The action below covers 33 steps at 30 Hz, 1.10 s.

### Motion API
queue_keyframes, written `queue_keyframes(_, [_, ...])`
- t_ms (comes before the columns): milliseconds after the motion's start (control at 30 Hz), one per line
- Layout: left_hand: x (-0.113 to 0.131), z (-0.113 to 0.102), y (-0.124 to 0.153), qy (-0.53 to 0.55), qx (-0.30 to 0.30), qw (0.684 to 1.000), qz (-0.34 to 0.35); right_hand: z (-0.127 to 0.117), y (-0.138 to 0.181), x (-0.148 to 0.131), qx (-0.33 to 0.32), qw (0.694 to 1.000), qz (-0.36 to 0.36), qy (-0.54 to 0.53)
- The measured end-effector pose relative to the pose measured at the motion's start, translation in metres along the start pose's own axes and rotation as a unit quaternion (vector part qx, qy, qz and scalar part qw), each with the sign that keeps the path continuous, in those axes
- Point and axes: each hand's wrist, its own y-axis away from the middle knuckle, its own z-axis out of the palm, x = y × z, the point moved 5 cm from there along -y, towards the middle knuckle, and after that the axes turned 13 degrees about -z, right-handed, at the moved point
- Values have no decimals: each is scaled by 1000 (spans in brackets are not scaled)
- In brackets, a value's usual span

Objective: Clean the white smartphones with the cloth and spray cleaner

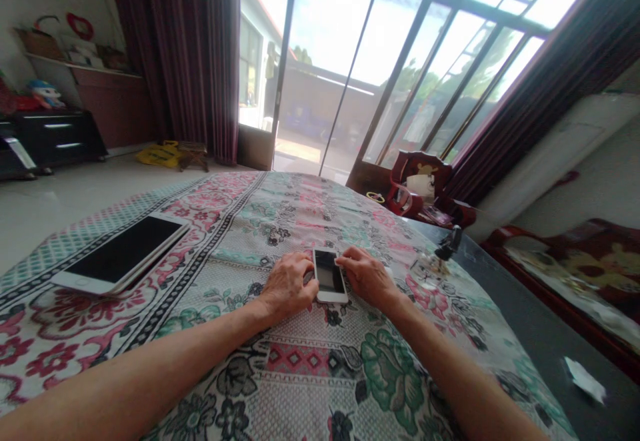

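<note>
A small white smartphone (330, 276) with a dark screen lies face up on the patterned tablecloth (295, 388). My left hand (291, 282) is closed, thumb and fingers gripping the phone's left edge. On the opposite side my right hand (367, 276) is also closed, its fingertips pinching the upper right edge. The undersides of the fingers are hidden. Left of my hands rests a larger white device with a black screen (133, 248), a phone or tablet, on top of another flat thing.
Right of my right hand stands a clear glass item (429, 269) beside a small black object (449, 244). A crumpled white paper (585, 380) lies on the dark table surface. Beyond are a carved red wooden chair (425, 188), glass doors (345, 74) and a yellow bag (159, 155) on the floor.
</note>
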Motion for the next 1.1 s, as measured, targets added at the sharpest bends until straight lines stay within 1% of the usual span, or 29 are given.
queue_keyframes(133, [0,0,0,-7,-3,1000,-1,-6,0,-8,-26,1000,-14,3])
queue_keyframes(200, [-1,1,-1,-11,-2,1000,-2,-5,-7,-5,-39,999,11,22])
queue_keyframes(333, [-2,2,-1,-11,1,1000,-2,2,-25,6,-51,993,87,65])
queue_keyframes(400, [-1,1,0,-8,5,1000,2,5,-32,9,-54,990,103,74])
queue_keyframes(500, [0,0,0,-6,5,1000,5,9,-40,6,-53,990,96,87])
queue_keyframes(633, [0,0,-1,-10,0,1000,2,14,-51,-8,-49,991,71,99])
queue_keyframes(800, [-2,1,-1,-19,-1,1000,5,21,-66,-26,-58,995,40,71])
queue_keyframes(900, [-2,1,-1,-24,3,1000,6,16,-62,-23,-58,996,53,51])
queue_keyframes(1100, [-3,2,-1,-19,12,1000,8,-2,-30,7,-86,984,149,37])
